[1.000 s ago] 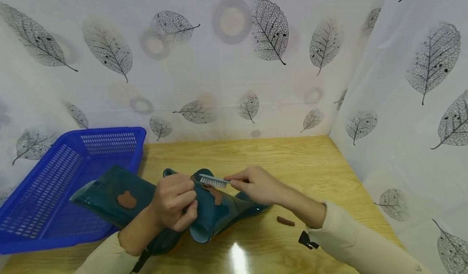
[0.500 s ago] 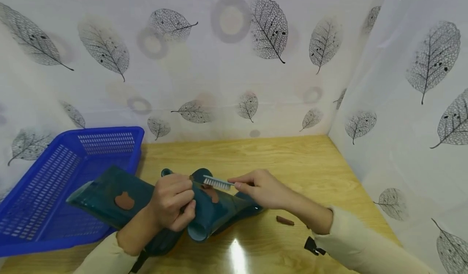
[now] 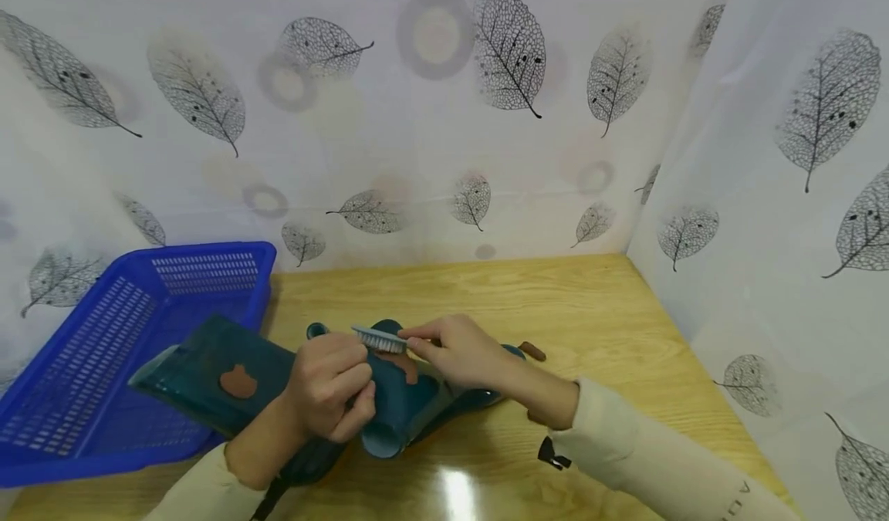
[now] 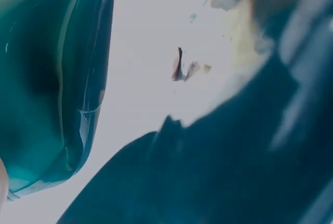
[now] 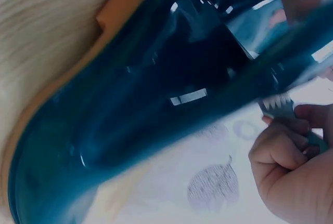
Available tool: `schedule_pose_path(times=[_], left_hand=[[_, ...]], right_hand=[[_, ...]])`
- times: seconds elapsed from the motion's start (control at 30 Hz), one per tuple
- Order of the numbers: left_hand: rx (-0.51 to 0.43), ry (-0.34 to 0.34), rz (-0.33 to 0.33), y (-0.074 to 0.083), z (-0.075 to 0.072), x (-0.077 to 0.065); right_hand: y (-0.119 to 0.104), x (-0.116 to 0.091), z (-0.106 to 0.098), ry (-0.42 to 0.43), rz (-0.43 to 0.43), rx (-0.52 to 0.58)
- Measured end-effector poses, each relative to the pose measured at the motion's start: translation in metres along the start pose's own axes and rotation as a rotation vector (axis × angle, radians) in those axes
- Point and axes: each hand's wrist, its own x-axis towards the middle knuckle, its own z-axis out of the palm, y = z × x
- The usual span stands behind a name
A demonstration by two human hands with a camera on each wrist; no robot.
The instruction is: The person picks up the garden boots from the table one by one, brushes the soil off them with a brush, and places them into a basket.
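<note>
Two dark teal rubber boots lie on the table. My left hand (image 3: 333,386) grips the shaft of the boot (image 3: 410,409) at the middle, fingers curled, with its pale open top facing me. A brown patch shows on this boot's side. The other boot (image 3: 201,363), with a rounded brown patch (image 3: 238,380), lies to the left, partly behind my left forearm. My right hand (image 3: 458,351) pinches the handle of a grey-blue brush (image 3: 380,339), its white bristles down against the shaft near the patch. In the right wrist view, the boot (image 5: 140,78) shows an orange-brown sole; the bristles are at its shaft.
A blue plastic basket (image 3: 267,289) stands at the left, next to the left boot's top. Short brown strip (image 3: 533,351) shows beyond my right wrist. A leaf-printed white curtain (image 3: 417,120) bounds the back and right sides. Wooden table (image 3: 590,297) extends to the right.
The brush in my right hand first shifts slightly right, then slides left along the boot's shaft towards my left hand. My right forearm has moved left with it. My left hand stays in place.
</note>
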Motion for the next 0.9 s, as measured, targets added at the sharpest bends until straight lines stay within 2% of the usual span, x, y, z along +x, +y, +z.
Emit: schedule_pose_path(times=[0.17,0.33,0.4,0.47,0.57,0.63,0.8,0.9], left_hand=[[0.093,0.029,-0.011,0.005,0.003,0.002],[0.09,0.031,-0.042,0.003,0.004,0.0],[0.073,0.019,-0.033,0.002,0.003,-0.001],[0.052,0.006,-0.017,0.001,0.001,-0.002],[0.026,-0.01,0.009,0.0,-0.001,-0.002],[0.013,-0.013,0.022,0.0,-0.002,-0.001],[0.0,-0.037,0.013,0.002,-0.003,0.0],[0.011,-0.053,-0.008,0.003,-0.003,0.001]], right_hand=[[0.001,-0.02,-0.022,-0.062,-0.01,-0.048],[0.007,-0.04,-0.04,-0.112,-0.034,-0.053],[0.008,-0.046,-0.045,-0.094,-0.034,-0.054],[0.008,-0.049,-0.05,-0.033,-0.043,-0.05],[0.005,-0.045,-0.05,0.083,-0.048,-0.038],[0.002,-0.038,-0.045,0.121,-0.052,-0.028],[-0.002,-0.013,-0.023,0.072,-0.058,-0.01],[-0.004,-0.005,-0.013,0.033,-0.036,-0.016]])
